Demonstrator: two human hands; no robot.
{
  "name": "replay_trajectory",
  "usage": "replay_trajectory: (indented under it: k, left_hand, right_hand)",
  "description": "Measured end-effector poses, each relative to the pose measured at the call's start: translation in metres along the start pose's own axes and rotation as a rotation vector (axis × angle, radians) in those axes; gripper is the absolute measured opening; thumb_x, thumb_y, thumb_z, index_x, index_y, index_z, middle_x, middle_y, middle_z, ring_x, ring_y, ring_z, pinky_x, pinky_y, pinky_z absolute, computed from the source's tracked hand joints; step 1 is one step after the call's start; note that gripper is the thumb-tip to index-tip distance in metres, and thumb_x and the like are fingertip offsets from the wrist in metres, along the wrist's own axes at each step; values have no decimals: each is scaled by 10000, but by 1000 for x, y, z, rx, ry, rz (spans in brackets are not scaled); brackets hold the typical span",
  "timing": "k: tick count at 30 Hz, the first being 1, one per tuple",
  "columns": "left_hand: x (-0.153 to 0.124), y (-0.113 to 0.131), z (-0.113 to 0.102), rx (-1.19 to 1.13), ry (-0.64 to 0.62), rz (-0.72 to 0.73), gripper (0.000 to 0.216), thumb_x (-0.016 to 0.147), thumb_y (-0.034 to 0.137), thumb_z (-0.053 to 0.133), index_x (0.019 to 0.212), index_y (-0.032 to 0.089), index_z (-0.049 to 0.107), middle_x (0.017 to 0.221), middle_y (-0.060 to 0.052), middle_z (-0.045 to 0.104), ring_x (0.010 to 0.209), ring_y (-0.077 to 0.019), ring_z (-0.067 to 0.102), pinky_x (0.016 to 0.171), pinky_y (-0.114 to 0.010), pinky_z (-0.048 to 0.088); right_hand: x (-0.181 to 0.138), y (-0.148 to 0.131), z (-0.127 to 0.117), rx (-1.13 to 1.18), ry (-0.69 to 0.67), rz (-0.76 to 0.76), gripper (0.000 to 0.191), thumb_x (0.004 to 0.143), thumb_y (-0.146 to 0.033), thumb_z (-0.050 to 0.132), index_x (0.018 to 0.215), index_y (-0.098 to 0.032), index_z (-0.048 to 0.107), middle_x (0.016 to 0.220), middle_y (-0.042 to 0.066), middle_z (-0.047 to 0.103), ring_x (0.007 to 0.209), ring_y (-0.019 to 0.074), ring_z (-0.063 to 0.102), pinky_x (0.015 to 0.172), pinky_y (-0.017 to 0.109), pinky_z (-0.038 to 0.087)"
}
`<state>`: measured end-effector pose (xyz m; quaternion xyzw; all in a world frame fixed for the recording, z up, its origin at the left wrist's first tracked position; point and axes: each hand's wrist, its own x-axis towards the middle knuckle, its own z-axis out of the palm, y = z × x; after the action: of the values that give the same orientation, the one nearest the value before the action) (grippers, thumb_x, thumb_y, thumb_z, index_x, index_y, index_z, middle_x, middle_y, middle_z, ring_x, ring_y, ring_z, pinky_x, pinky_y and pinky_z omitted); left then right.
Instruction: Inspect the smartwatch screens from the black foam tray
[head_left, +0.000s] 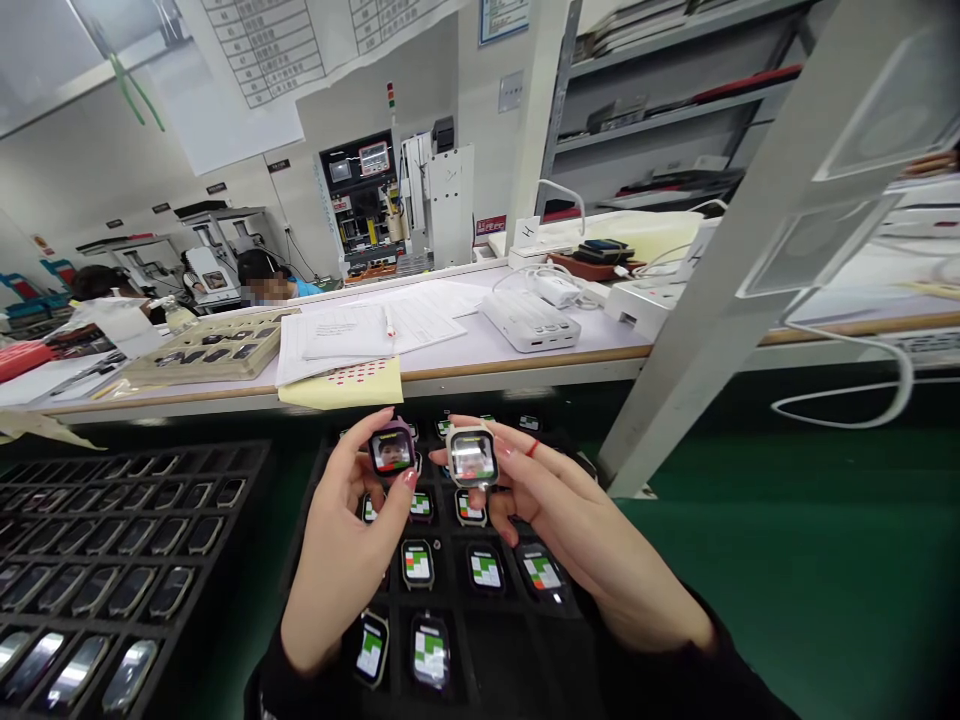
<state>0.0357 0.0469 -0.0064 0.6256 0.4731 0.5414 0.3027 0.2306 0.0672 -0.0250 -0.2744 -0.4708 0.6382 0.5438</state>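
Pinching pink watch (392, 452), left hand (341, 555); right hand (592, 550) pinching white watch (472, 458) (just apart), above black tray (315, 520).

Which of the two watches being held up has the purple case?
The watch in the left hand: the purple watch shows a picture on its screen, while the white watch in the right hand has a pale case.

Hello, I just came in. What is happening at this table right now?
A person holds two small watch bodies up over a black tray. The left hand grips a pink watch with a lit screen, and the right hand grips a white watch beside it. More watches with lit green and red screens lie in the tray below. A second tray at the left holds dark ones.
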Motion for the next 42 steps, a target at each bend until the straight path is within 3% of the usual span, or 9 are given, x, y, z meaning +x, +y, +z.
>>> replay_trajectory:
  k: [9, 19, 25, 31, 37, 42]
  left_hand:
    - [1, 0, -2, -28, 6, 4, 439, 952, 276, 681, 1365, 382, 577, 1358, 8, 661, 1244, -180, 642, 907, -229, 556]
    - [5, 0, -8, -40, 49, 8, 453, 946, 291, 693, 1378, 350, 573, 1328, -14, 673, 1219, -185, 649, 902, -237, 561]
    - [10, -2, -15, 0, 154, 61, 428, 941, 276, 690, 1357, 313, 599, 1370, -36, 652, 1195, -195, 648, 868, -249, 572]
    - [12, -5, -16, 1, 176, 90, 414, 936, 277, 696, 1337, 326, 607, 1338, -31, 662, 1136, -176, 659, 840, -230, 568]
    - [13, -9, -15, -19, 177, 98, 429, 939, 278, 695, 1352, 321, 589, 1300, -37, 667, 1110, -166, 657, 842, -225, 561]
    - [14, -11, -18, -21, 174, 120, 438, 938, 273, 696, 1358, 327, 585, 1304, -37, 669, 1096, -165, 670, 890, -246, 553]
  right_hand:
    - [1, -5, 1, -55, -93, -17, 659, 944, -329, 766, 1498, -130, 471, 1203, 161, 704, 703, 137, 568, 483, 157, 503]
    - [-2, -7, 2, -88, -73, -18, 532, 961, -318, 725, 1441, -173, 548, 1184, 128, 706, 605, 108, 505, 498, 178, 507]
    - [-2, -8, 2, -115, -16, 0, 516, 942, -318, 737, 1410, -168, 582, 858, 51, 699, 594, 139, 520, 490, 200, 504]
    - [-3, -6, 4, -108, 14, 2, 462, 962, -454, 745, 1352, -229, 647, 1155, 109, 700, 750, 183, 601, 478, 208, 503]
    - [-3, -6, 1, -107, 42, -12, 455, 923, -526, 801, 1212, -196, 680, 806, 41, 684, 639, 149, 580, 454, 168, 480]
    - [-3, -7, 1, -127, -73, -18, 520, 921, -451, 825, 1334, -222, 608, 1088, 91, 709, 694, 154, 591, 502, 203, 550]
